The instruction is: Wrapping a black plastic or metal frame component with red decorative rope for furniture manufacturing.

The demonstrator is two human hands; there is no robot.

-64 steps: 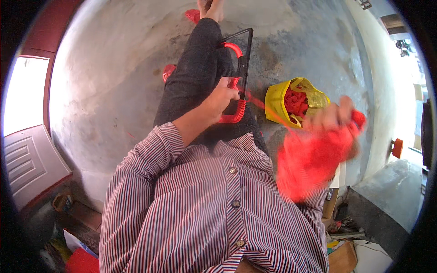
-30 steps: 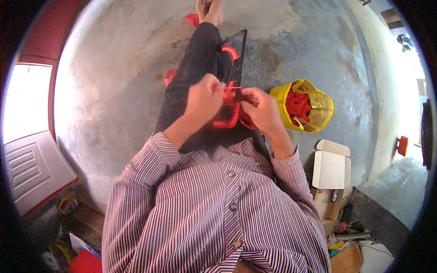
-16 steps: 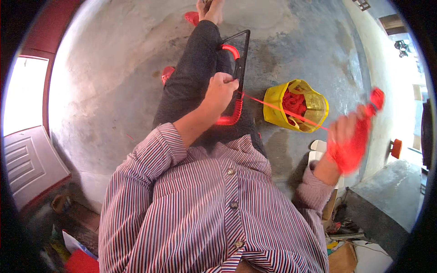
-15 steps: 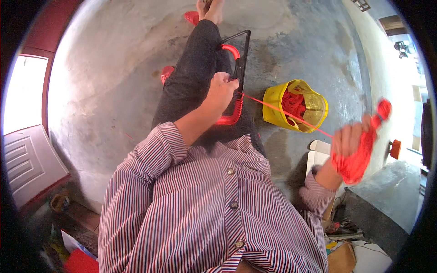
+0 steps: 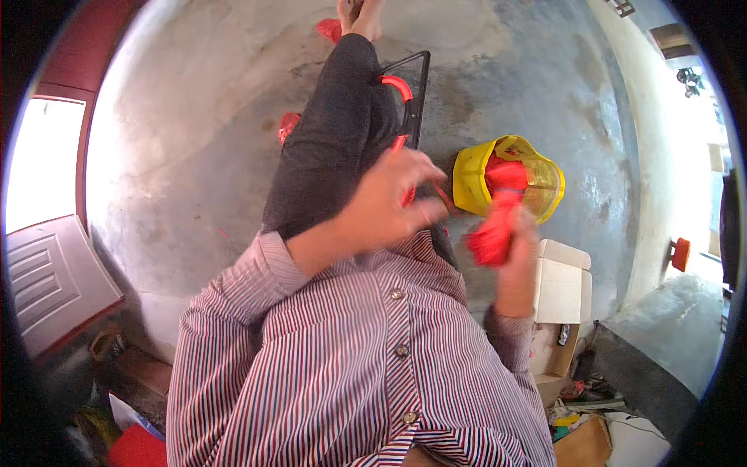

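The right hand (image 5: 524,237) has its grip closed around a bundle of red cord (image 5: 492,241), whose narrower end points up past the fingers, in front of the yellow container (image 5: 467,177). The left hand (image 5: 393,194) is blurred, its fingers bent toward the right hand, a little apart from the bundle. A red strand (image 5: 443,196) shows at its fingertips, but whether its grip is closed on it I cannot tell. Just beyond the left hand, a black frame (image 5: 422,101) with red wrapping (image 5: 398,86) on its curved part lies along the right side of the dark trousers (image 5: 315,159); the left hand hides its near end. The yellow container stands on the grey floor (image 5: 194,148) to the right, and nearer the body is an open cardboard box (image 5: 562,284).
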